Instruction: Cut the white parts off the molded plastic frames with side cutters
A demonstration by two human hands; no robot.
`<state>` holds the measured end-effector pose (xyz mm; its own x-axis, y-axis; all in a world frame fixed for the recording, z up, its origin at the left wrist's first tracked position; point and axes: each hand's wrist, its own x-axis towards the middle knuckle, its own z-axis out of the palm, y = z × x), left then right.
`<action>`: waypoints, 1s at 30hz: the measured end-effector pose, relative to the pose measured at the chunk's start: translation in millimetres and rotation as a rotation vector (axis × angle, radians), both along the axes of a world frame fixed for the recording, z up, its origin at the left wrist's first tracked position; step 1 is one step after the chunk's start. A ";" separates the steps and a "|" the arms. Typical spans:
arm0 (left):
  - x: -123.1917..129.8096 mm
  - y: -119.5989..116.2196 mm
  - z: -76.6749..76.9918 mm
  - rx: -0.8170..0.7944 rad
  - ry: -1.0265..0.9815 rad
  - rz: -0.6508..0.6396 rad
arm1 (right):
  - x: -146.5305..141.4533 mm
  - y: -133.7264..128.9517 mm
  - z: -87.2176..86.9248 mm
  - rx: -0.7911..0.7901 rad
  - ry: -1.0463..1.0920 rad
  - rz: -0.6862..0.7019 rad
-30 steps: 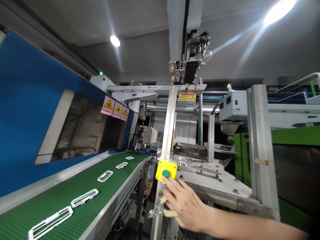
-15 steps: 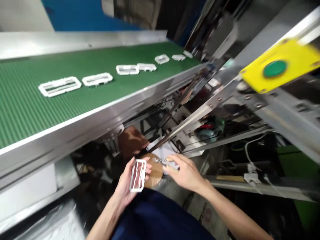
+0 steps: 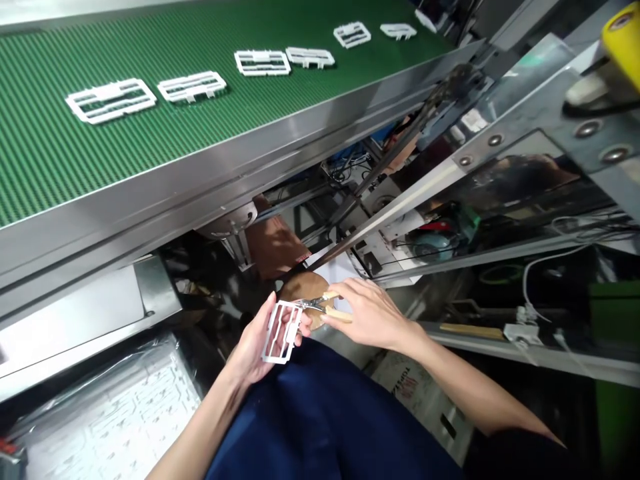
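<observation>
My left hand (image 3: pixel 255 343) grips a white plastic frame (image 3: pixel 271 339) with long slots, held tilted up in front of my lap. In my right hand (image 3: pixel 377 313) is a pair of nippers (image 3: pixel 340 315) with yellowish handles, spread apart. The metal jaws of the nippers point left and reach the upper right corner of the frame; whether they touch it I cannot tell. Several similar white frames (image 3: pixel 111 100) lie in a row on the green conveyor belt (image 3: pixel 165 143) ahead of me.
A metal rail (image 3: pixel 210 163) edges the conveyor. Below left stands a box lined with clear plastic (image 3: pixel 120 413), holding layered white parts. A round brown stool top (image 3: pixel 303 285) is behind my hands. Metal framework (image 3: pixel 415 200) and a yellow switch box (image 3: pixel 625 43) are at right.
The nippers have moved left to the frame's corner, their handles now spread. My view has tilted down, so the belt sits higher and the plastic-lined box shows more.
</observation>
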<state>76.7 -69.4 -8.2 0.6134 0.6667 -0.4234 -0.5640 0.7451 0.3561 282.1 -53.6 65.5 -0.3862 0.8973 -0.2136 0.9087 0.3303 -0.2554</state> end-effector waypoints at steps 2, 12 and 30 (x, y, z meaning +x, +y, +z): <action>-1.2 -3.8 -1.3 0.013 0.014 -0.019 | -1.6 -1.3 1.9 0.006 -0.018 0.027; -9.8 -18.6 0.4 0.067 0.097 -0.027 | -5.6 -7.3 4.9 0.071 0.014 0.132; -14.8 -30.4 0.1 0.106 0.179 -0.052 | -4.4 -22.3 7.6 0.135 -0.045 0.158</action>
